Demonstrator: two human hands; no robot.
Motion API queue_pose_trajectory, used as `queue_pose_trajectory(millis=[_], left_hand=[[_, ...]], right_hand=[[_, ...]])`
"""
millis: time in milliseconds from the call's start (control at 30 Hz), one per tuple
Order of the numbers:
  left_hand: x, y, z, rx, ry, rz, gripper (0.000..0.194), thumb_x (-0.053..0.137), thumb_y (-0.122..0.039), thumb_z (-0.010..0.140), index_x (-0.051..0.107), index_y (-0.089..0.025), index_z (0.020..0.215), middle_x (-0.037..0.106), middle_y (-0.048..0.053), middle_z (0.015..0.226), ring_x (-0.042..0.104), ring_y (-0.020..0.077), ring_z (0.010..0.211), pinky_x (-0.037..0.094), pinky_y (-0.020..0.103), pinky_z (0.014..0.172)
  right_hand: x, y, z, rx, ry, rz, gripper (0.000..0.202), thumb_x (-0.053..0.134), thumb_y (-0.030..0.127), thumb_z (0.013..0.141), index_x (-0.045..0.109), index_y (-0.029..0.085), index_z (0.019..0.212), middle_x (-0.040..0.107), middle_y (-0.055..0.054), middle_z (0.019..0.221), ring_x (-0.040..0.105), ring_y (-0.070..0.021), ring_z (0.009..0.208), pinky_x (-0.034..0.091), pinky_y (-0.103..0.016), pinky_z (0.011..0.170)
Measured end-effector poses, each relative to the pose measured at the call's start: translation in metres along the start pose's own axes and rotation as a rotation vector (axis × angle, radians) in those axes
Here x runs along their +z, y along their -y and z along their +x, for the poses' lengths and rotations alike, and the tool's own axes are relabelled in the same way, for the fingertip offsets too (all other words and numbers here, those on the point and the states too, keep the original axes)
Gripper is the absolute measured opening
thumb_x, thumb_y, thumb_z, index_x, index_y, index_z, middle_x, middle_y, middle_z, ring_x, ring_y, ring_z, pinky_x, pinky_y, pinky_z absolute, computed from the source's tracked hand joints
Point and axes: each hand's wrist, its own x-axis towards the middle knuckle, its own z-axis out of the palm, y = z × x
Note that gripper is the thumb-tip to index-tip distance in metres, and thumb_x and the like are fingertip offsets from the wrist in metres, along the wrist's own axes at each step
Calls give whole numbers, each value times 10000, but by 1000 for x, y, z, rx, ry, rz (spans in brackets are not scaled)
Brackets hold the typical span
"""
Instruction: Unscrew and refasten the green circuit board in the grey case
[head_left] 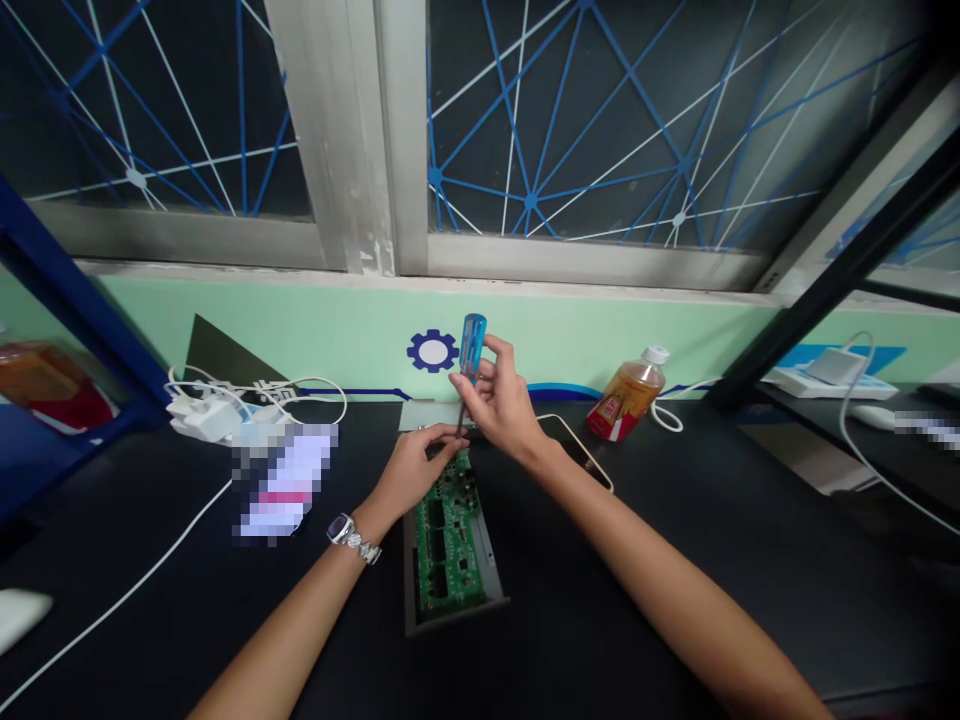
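Observation:
A screwdriver with a clear blue handle [472, 345] stands nearly upright at the far end of a green circuit board [461, 545]. My right hand [501, 405] is closed around it, fingers at the lower handle and the shaft. Beside the shaft's lower end, my left hand [416, 470] has its thumb and fingertips pinched together; what lies between them is too small to make out. The board sits in a shallow grey metal housing [491, 575] on the black table. My hands hide the screwdriver's tip and the board's far end.
A dark device with a pale rim [574, 450] lies right of my right wrist, near a drink bottle [626, 395]. White chargers and cables [206, 415] sit at the left back, behind a blurred phone-like item [289, 485]. Shelf posts [817, 255] flank the table.

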Motion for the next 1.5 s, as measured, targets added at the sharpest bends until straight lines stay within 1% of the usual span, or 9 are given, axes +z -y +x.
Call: queue_pose_trajectory(millis=[200,400,667,767,900,967,1067,1267,1500], left_hand=[[1,3,1,-17,0,-21,312,586,-402,894,754,-183,1041,760,82,1077,688,269,1047,506,369,961],[1,5,2,-7,-12,8,285,593,-400,888,758,-192,991,767,69,1040,701,250,987,515,332,913],[4,10,3,-59,-61,29,266,633,-405,843,738,-165,892,764,60,863,692,223,797,514,294,757],[6,10,3,-42,-88,65,260,633,-405,844,732,-168,885,759,53,838,681,215,763,508,293,736],[7,12,2,-12,-105,105,244,634,-391,854,734,-171,889,762,58,847,683,210,758,503,290,736],[8,13,2,-6,-109,115,236,636,-383,857,736,-171,886,763,60,850,687,208,763,501,285,732],[8,14,2,9,-115,132,218,645,-370,857,737,-174,888,763,57,853,689,203,766,501,280,730],[8,12,1,21,-108,121,182,643,-325,860,732,-166,852,751,36,798,670,180,724,502,254,689],[7,11,2,26,-99,124,176,647,-314,862,726,-158,839,734,25,758,650,161,687,493,235,659]], right_hand=[[0,2,-2,-28,43,-15,491,505,405,956,257,263,1354,551,20,778,523,-114,542,418,-251,563],[-1,-1,-2,-10,64,0,505,504,421,955,259,264,1368,602,-7,846,524,-116,567,438,-258,577],[-9,-2,1,-1,212,128,339,435,393,970,378,239,1266,644,-22,905,556,-107,618,437,-237,584],[-9,-2,2,38,147,63,346,508,454,930,427,229,1181,616,4,816,532,-109,585,410,-241,567],[-6,0,5,61,-12,-113,380,630,561,834,495,213,904,507,39,637,474,-118,554,377,-261,570],[-5,1,6,54,-43,-171,403,621,593,830,505,208,802,476,32,602,450,-122,557,364,-267,570],[-6,1,8,41,-53,-192,427,629,616,815,538,201,770,466,25,595,417,-122,555,338,-266,557],[-7,-8,14,-5,48,-20,423,670,586,795,564,180,747,483,23,644,391,-109,590,328,-255,566],[-7,-15,17,-15,134,128,360,689,521,806,625,168,840,533,10,714,477,-124,658,389,-253,610]])
